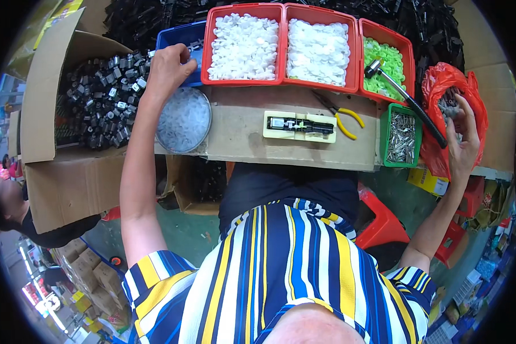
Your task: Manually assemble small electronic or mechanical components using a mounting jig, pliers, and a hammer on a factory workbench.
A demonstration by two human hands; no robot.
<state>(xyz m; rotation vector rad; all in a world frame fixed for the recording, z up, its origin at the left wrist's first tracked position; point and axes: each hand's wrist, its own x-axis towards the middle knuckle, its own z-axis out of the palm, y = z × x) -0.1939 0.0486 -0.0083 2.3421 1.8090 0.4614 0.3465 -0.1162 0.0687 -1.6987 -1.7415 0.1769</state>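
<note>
My left hand (169, 67) is at the near left corner of a blue bin (165, 39), its fingers curled and their tips partly hidden. Whatever it pinches does not show. At the mouth of a red plastic bag (472, 83), my right hand (465, 140) has its fingers and thumb bent around small grey parts (448, 104). I cannot make out which piece they hold. Between the hands, a cream block (325, 136) lies on the cardboard-covered bench (235, 123) with a black mechanism (298, 125) set in it. Yellow-handled pliers (348, 117) rest just right of it.
Red bins (282, 51) along the back hold white and green plastic pieces. A hammer (407, 97) leans across the green tray (386, 137) of metal pins. At left are a round dish (183, 120) of clear pieces and a carton (43, 103) of black parts. Another person (37, 215) is far left.
</note>
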